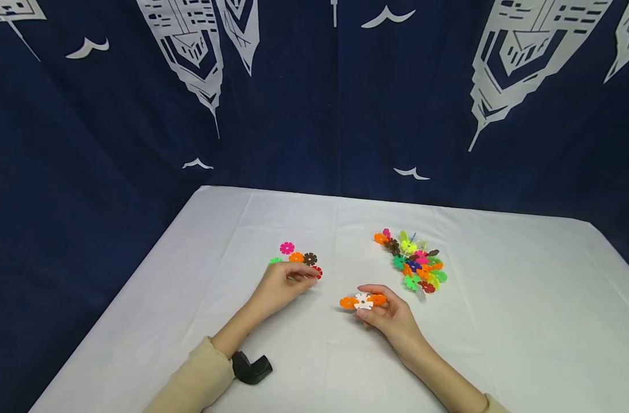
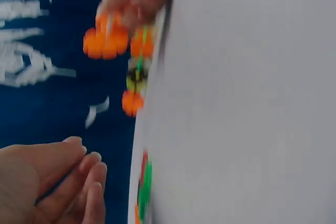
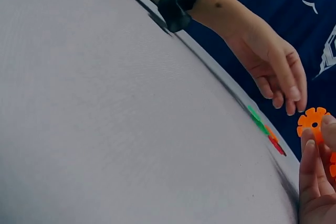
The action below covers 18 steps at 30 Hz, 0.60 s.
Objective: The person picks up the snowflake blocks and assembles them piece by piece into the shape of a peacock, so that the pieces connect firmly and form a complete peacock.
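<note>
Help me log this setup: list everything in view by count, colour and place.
Table: 1, white cloth, foreground
Backdrop: 1, navy with white prints, behind the table
Disc pile: too overlapped to count, multicoloured, right of centre
Loose discs: at least 5, pink, orange, brown, red, green, left of the pile
Joined discs: 3, two orange, one white, in right hand
Wrist piece: 1, black, by the left sleeve
Sleeves: 2, beige, bottom edge
Left hand: 1, bare, near the loose discs
Right hand: 1, bare, holding the joined discs
</note>
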Motion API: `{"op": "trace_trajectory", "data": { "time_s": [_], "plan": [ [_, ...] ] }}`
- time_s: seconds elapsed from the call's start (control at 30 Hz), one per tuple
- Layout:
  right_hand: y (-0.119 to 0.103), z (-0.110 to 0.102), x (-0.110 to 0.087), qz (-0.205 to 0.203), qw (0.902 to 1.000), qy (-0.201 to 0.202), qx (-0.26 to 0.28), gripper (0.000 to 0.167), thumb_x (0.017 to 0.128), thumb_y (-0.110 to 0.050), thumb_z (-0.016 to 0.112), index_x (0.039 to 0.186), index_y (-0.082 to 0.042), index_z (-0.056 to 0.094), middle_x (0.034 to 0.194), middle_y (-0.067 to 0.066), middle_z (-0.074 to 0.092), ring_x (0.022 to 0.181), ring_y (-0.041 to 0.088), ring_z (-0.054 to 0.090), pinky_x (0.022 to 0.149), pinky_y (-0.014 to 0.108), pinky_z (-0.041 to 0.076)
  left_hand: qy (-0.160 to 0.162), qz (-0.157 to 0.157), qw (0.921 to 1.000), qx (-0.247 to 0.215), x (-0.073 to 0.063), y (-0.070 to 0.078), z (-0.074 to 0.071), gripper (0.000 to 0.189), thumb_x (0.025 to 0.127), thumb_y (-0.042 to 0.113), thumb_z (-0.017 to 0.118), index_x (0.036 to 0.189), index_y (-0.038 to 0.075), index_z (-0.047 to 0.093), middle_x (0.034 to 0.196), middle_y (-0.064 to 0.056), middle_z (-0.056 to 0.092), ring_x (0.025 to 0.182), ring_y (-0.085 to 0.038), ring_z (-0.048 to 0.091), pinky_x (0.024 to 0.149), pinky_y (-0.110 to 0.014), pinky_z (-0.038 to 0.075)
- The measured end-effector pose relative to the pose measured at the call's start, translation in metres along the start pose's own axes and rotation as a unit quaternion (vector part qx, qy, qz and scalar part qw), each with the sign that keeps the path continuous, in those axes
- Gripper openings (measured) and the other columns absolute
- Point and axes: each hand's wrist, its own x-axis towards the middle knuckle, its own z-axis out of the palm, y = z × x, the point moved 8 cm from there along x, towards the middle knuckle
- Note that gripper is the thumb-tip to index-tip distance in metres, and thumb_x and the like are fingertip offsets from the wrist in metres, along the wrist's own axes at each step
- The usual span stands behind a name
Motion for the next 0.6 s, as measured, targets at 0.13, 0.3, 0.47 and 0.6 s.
{"op": "trace_trajectory", "data": {
  "time_s": [0.13,0.3,0.47,0.6],
  "plan": [
    [-0.001,0.002,0.0,-0.017,0.9995,-0.021,0.014,0.047,0.085,0.0,0.066,0.125,0.012,0.043,0.088,0.019,0.067,0.081,0.023,0.066,0.074,0.027,0.053,0.048,-0.027,0.9897,0.132,0.005,-0.019,-0.025,0.024,0.073,0.005,0.079,0.095,0.005,0.071,0.091,-0.002,0.064,0.075,-0.014,0.057,0.065,-0.026,0.049],
    [0.001,0.001,0.002,-0.013,0.9995,-0.016,0.023,0.048,0.084,0.001,0.068,0.126,0.008,0.046,0.093,0.021,0.066,0.088,0.025,0.065,0.08,0.031,0.051,0.012,-0.046,0.974,0.221,0.009,-0.031,-0.027,0.037,0.072,0.014,0.082,0.105,0.005,0.068,0.097,-0.005,0.056,0.084,-0.02,0.053,0.075,-0.033,0.046],
    [0.001,-0.001,0.003,-0.009,0.9997,-0.006,0.021,0.049,0.083,-0.001,0.069,0.126,0.005,0.048,0.092,0.019,0.066,0.088,0.023,0.065,0.08,0.032,0.051,-0.012,-0.047,0.9723,0.229,0.014,-0.029,-0.022,0.034,0.072,0.016,0.083,0.101,0.008,0.067,0.093,-0.002,0.054,0.078,-0.017,0.05,0.072,-0.032,0.045],
    [0.001,0.0,0.002,-0.009,0.9996,-0.01,0.025,0.048,0.083,0.0,0.068,0.126,0.005,0.048,0.093,0.02,0.066,0.087,0.023,0.065,0.08,0.033,0.051,-0.036,-0.049,0.9693,0.238,0.012,-0.026,-0.018,0.032,0.07,0.019,0.084,0.095,0.011,0.066,0.089,0.001,0.054,0.075,-0.014,0.048,0.068,-0.029,0.044]
  ]
}}
